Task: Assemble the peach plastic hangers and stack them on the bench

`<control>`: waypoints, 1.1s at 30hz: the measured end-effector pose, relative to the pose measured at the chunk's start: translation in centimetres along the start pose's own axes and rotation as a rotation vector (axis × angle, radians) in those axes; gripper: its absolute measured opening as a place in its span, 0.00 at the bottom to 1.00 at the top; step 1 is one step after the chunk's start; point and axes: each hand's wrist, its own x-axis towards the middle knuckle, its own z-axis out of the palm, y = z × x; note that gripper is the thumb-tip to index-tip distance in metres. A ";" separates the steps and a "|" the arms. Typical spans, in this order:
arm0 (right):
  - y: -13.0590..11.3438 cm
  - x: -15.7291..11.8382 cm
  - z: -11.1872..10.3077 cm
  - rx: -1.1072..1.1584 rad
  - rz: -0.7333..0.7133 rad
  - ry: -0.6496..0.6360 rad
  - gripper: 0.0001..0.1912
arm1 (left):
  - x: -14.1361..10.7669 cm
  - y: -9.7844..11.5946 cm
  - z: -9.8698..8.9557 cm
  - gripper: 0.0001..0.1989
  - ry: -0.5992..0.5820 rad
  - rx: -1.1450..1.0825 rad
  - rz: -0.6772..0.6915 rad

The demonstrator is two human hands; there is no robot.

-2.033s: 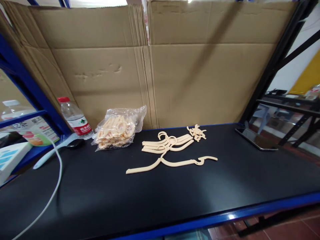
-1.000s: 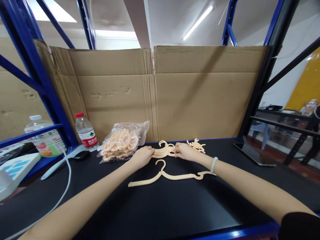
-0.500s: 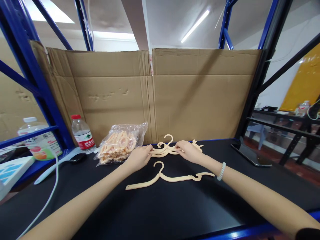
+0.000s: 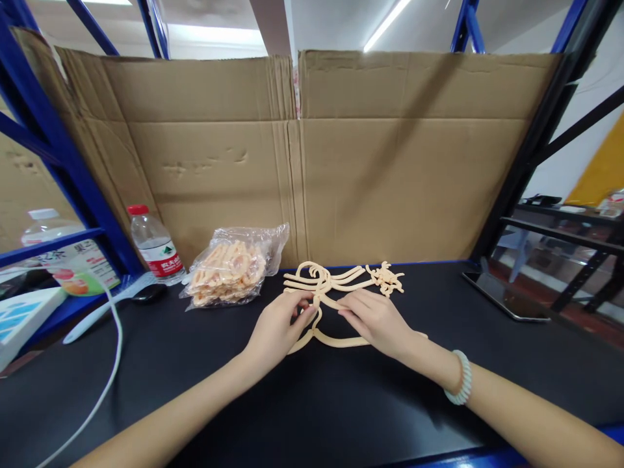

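My left hand [image 4: 281, 320] and my right hand [image 4: 379, 320] pinch a cream hanger [image 4: 331, 301] between them, the left near its centre and the right on its right arm. Another cream hanger [image 4: 338, 341] lies beneath on the black table, partly covered by both hands. Just behind, several cream hangers [image 4: 346, 277] are stacked with their hooks curling to the left. Small cream pieces [image 4: 387, 279] form a heap at the right end of that stack.
A clear bag of cream parts [image 4: 229, 270], a red-capped bottle [image 4: 158, 250] and a dark mouse-like object [image 4: 149, 294] are on the left. A white cable [image 4: 117, 344] crosses the table's left side. A phone [image 4: 507, 298] lies at right. Cardboard [image 4: 390, 182] stands behind.
Both hands have come nearer to me from the stack, bringing one hanger over the front one. The view has tilted down and moved closer.
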 end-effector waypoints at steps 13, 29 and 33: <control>-0.6 0.6 -0.9 0.039 -0.083 0.027 0.07 | -1.1 0.9 -0.9 0.12 -0.070 -0.172 -0.053; 12.9 -4.0 -2.6 -0.260 0.796 -0.397 0.08 | -0.9 -0.6 -1.1 0.11 -0.073 -0.284 -0.097; 14.1 -4.6 -3.0 -0.162 0.609 -0.442 0.13 | -0.9 -0.9 -0.9 0.11 -0.062 -0.275 -0.110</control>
